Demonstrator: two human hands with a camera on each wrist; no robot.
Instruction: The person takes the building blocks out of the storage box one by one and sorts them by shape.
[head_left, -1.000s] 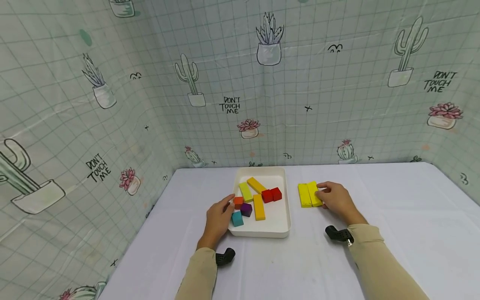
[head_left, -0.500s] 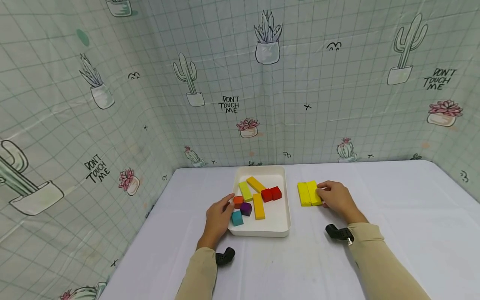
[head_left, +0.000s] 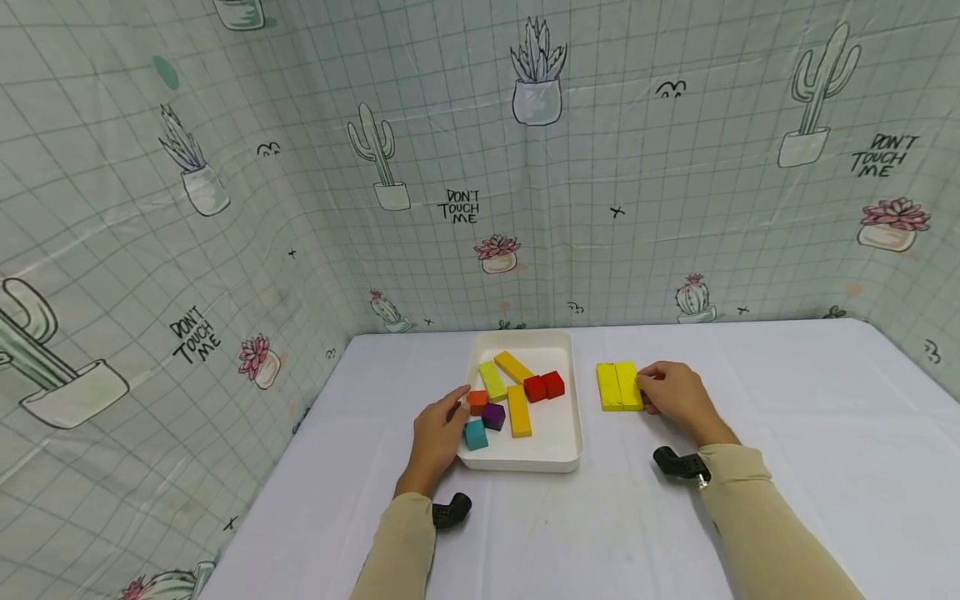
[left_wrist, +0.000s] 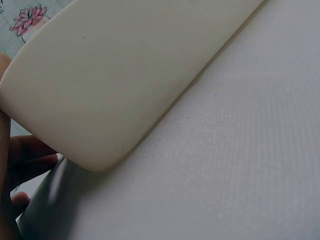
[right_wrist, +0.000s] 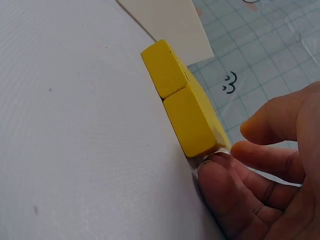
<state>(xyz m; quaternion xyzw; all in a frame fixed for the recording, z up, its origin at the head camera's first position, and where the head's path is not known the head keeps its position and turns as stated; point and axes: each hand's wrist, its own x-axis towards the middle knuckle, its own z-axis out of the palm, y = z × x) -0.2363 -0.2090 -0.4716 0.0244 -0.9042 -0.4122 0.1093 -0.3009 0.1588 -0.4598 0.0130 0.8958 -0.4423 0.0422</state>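
Observation:
Two yellow blocks lie side by side on the table, long sides together: the left yellow block (head_left: 609,387) and the right yellow block (head_left: 628,386). My right hand (head_left: 678,400) is at the right block's outer side, fingertips right at its edge. In the right wrist view the thumb (right_wrist: 222,192) is beside the block's near end, and no finger wraps round it. My left hand (head_left: 437,433) rests along the left side of a white tray (head_left: 551,458), fingertips at its rim. The left wrist view shows the tray's outer wall (left_wrist: 115,85) with loose fingers (left_wrist: 32,162) beside it.
Inside the tray lie two orange-yellow blocks (head_left: 518,412), a lime block (head_left: 492,381), two red cubes (head_left: 553,384), an orange cube (head_left: 477,403), a purple cube (head_left: 492,417) and a teal cube (head_left: 476,434). A cactus-print cloth (head_left: 585,167) hangs behind the white table (head_left: 585,533).
The right yellow block has straightened and now lies flush along the left one. My right fingertips have shifted slightly right, to its outer edge. The left hand and tray have stayed put.

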